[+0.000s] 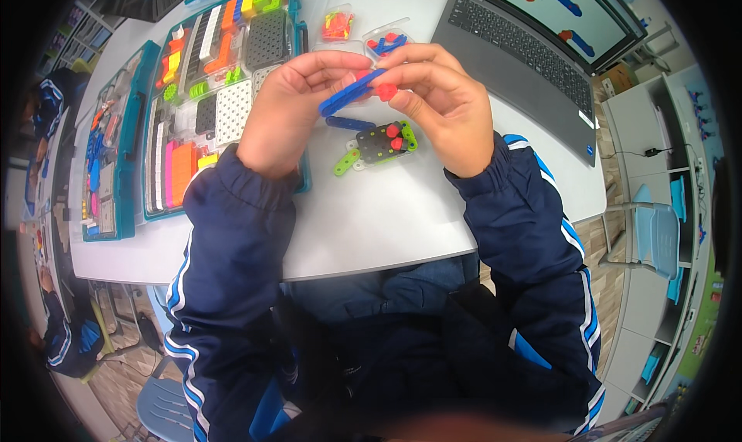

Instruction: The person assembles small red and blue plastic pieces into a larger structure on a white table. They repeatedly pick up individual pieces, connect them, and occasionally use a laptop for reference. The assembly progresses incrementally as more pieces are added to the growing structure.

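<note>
My left hand [287, 106] and my right hand [447, 106] meet above the white table, fingers closed on a blue building-set beam [344, 100] held at a slant. At its right end, a red connector piece [386, 92] sits by my right thumb and index finger. Another bit of red shows behind the beam near my left fingertips, partly hidden. Just below the beam, a second blue beam [349, 124] lies beside a small assembly [379, 144] of black plate, green pieces and red connectors. A loose-looking green link [345, 162] touches or lies close to its left side; I cannot tell if joined.
A teal-edged parts case [303, 160] with colourful blocks and plates fills the left, its smaller tray [120, 144] beside it. Small clear boxes of red [338, 26] and blue pieces [386, 42] stand behind my hands. An open laptop [514, 59] showing part pictures occupies the right.
</note>
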`<action>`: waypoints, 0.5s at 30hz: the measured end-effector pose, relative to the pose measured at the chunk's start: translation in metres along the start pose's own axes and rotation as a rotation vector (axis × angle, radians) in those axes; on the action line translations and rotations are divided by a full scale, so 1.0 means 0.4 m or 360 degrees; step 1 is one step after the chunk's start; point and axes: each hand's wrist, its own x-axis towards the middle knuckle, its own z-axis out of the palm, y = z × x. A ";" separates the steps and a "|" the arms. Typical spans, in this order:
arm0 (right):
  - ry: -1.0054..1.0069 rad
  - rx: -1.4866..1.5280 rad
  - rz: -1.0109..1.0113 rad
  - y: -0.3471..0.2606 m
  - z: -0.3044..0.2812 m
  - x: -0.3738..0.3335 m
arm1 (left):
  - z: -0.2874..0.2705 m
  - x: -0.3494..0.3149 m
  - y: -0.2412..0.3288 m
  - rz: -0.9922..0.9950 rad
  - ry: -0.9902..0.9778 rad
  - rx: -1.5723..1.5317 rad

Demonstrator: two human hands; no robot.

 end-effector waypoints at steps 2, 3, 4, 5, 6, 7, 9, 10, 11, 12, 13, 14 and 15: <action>0.0000 0.0012 -0.0009 0.000 0.005 -0.001 | -0.003 0.000 -0.001 -0.0003 0.0000 0.0013; 0.0000 0.0019 -0.0015 0.000 0.007 -0.001 | -0.004 0.000 -0.003 0.0003 0.0002 0.0009; 0.0001 0.0027 -0.0018 0.000 0.008 -0.001 | -0.004 0.000 -0.004 -0.0001 0.0016 0.0006; -0.0009 -0.0040 -0.0030 -0.002 0.007 -0.002 | -0.004 0.000 -0.005 0.0001 0.0024 -0.0009; -0.0017 -0.0105 -0.0039 -0.005 0.005 -0.003 | -0.004 -0.001 -0.006 0.0006 0.0028 0.0001; -0.0025 -0.0170 -0.0047 -0.006 0.004 -0.003 | -0.004 -0.001 -0.006 0.0016 0.0025 0.0000; -0.0011 -0.0189 -0.0067 -0.006 0.004 -0.002 | -0.003 0.000 -0.007 0.0069 0.0013 -0.0014; -0.0004 -0.0198 -0.0077 -0.005 0.004 -0.002 | -0.002 0.000 -0.008 0.0111 0.0004 -0.0026; -0.0004 -0.0226 -0.0103 -0.005 0.004 -0.001 | 0.000 0.001 -0.008 0.0141 0.0003 -0.0038; -0.0005 -0.0255 -0.0129 -0.006 0.003 -0.001 | 0.001 0.001 -0.008 0.0177 -0.0007 -0.0067; -0.0005 -0.0284 -0.0156 -0.006 0.002 0.000 | 0.002 0.000 -0.008 0.0202 -0.0008 -0.0095; 0.0010 -0.0273 -0.0159 -0.008 0.002 -0.001 | 0.004 0.000 -0.007 0.0235 -0.0016 -0.0136; 0.0024 -0.0262 -0.0163 -0.010 0.003 -0.001 | 0.005 0.000 -0.006 0.0238 -0.0028 -0.0149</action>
